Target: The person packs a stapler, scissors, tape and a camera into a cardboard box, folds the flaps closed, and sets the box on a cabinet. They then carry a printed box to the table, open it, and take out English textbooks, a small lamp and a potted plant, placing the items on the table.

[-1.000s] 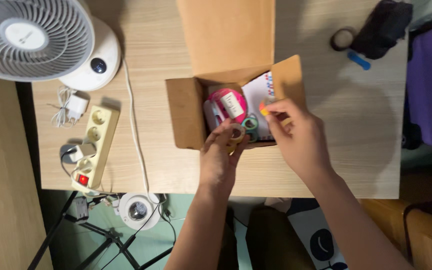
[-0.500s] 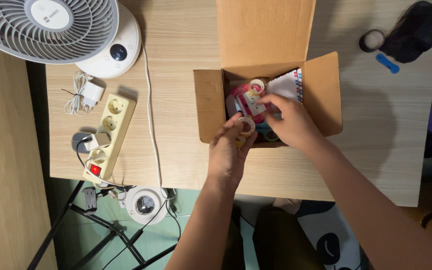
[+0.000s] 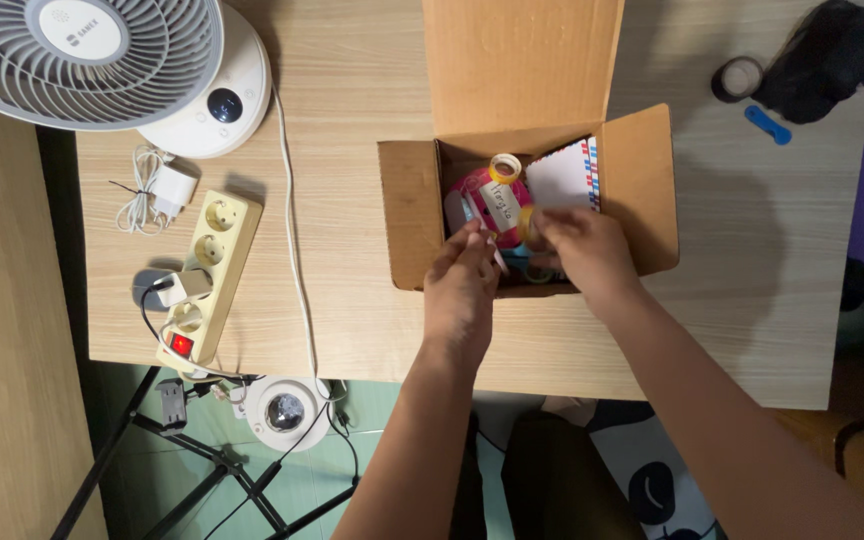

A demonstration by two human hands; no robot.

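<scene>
Both hands reach into an open cardboard box (image 3: 404,215) on the wooden table (image 3: 352,300). The left hand (image 3: 462,285) sits at the box's 6 o'clock edge, fingers together over the contents; whether it grips anything cannot be told. The right hand (image 3: 587,250), at 5 o'clock, pinches a small yellow tape roll (image 3: 526,222). Inside lie a pink round case (image 3: 482,190), another tape roll (image 3: 505,167) at 12 o'clock and a striped envelope (image 3: 564,172). A power strip (image 3: 207,270) lies at 9 o'clock.

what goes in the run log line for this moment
left hand: in cardboard box, grip unclear | right hand: pinching yellowish tape roll | pink round case in box
</scene>
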